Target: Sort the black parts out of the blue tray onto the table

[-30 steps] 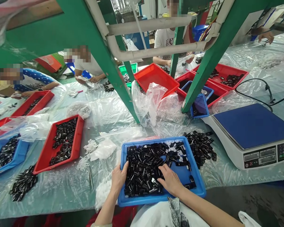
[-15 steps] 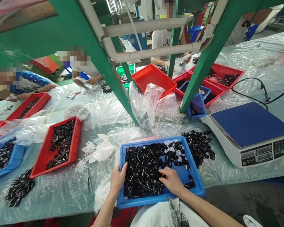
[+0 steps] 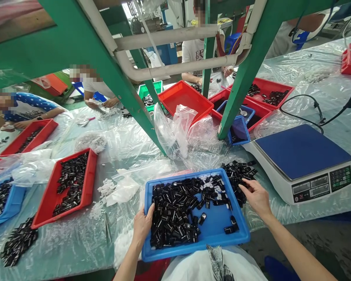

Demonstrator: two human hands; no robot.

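A shallow blue tray (image 3: 222,218) lies in front of me, tilted on the table edge and against my body. Small glossy black plastic parts (image 3: 175,218) cover its left and middle, with small white pieces (image 3: 215,185) at the upper right. My left hand (image 3: 142,224) grips the tray's left rim, thumb over the inside edge. Beyond the right rim is a heap of loose black parts (image 3: 236,171). My right hand (image 3: 256,197) is at this heap, thumb and forefinger drawn close together; what lies between the tips cannot be made out against the black parts.
A scale (image 3: 304,156) stands at the right. Left are a red tray (image 3: 89,183) of black parts, another black heap (image 3: 19,242) and white pieces in plastic (image 3: 124,189). Green posts (image 3: 242,78) rise ahead, near an empty-looking red tray (image 3: 185,101). Co-workers (image 3: 101,84) sit across the table.
My right hand has moved from over the tray's middle to the heap beyond its right rim. My left hand keeps its hold. More bare blue tray bottom shows; the view has shifted slightly.
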